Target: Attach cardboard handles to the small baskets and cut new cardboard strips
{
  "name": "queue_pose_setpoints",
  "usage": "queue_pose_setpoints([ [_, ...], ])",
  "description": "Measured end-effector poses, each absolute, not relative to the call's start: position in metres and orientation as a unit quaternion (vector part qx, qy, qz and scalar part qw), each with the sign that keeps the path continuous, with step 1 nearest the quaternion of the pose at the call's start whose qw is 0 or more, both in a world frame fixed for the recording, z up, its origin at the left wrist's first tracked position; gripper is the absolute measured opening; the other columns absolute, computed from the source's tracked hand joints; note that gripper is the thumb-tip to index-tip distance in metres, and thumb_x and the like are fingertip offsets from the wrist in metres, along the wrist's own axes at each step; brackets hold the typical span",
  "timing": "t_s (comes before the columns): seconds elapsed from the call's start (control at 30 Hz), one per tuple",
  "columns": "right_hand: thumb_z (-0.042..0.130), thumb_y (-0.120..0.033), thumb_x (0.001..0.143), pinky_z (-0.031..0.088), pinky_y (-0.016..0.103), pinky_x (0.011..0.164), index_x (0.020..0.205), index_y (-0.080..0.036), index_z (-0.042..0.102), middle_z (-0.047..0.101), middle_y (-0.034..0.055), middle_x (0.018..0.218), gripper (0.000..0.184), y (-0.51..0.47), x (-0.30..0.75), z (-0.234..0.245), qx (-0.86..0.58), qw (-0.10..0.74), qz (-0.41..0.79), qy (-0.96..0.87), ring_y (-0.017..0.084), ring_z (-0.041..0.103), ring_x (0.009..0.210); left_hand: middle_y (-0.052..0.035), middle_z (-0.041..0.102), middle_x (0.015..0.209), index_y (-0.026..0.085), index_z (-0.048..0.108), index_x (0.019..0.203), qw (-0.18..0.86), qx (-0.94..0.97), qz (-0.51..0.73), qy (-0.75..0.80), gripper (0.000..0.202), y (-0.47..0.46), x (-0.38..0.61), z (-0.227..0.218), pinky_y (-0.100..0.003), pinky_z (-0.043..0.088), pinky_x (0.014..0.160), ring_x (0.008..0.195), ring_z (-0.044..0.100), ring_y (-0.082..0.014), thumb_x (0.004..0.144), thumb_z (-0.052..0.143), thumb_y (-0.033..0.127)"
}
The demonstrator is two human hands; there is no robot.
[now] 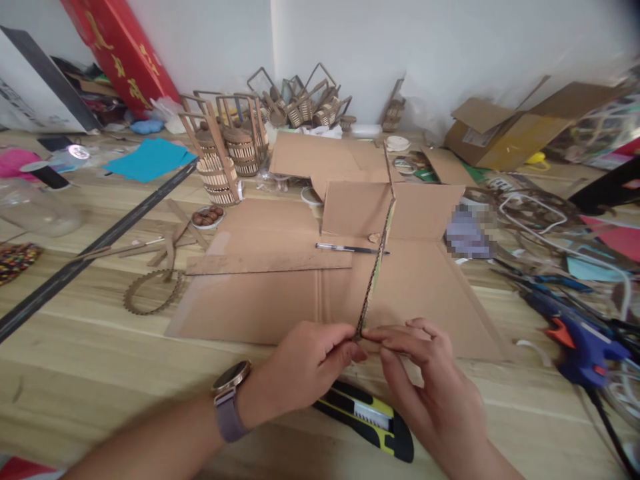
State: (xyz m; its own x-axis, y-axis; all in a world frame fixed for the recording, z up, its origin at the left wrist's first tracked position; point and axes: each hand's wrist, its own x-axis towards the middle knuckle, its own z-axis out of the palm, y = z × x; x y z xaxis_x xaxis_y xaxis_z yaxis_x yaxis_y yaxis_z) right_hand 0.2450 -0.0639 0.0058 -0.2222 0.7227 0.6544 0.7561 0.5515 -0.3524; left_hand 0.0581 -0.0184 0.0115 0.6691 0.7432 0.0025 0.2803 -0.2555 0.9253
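Note:
A narrow cardboard strip, seen edge-on with its corrugated core showing, stretches away from me above the flat cardboard sheet. My left hand, with a watch on its wrist, pinches the strip's near end. From the other side, my right hand has its fingertips closed at the same end; part of the contact is hidden. Under and between the hands lies a black and yellow utility knife. A pen and a flat brown strip rest on the sheet.
Small woven baskets with tall handles stand at the back left, near a dish of walnuts. On the right are a blue glue gun and tangled cords. An open cardboard box sits at the back right.

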Motion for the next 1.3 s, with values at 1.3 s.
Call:
queue_pose_setpoints([
  [1.3, 0.059, -0.010, 0.089, 0.036, 0.038, 0.095, 0.100, -0.021, 0.056, 0.073, 0.0028, 0.092, 0.015, -0.0642, 0.2374, -0.0016, -0.453, 0.405, -0.019, -0.794, 0.017, 0.067, 0.091, -0.0008, 0.068, 0.085, 0.019, 0.064, 0.098, 0.485, 0.766, 0.215, 0.363, 0.025, -0.0170, 0.0579, 0.0108, -0.022, 0.039, 0.065, 0.075, 0.061, -0.0149, 0.099, 0.044, 0.035],
])
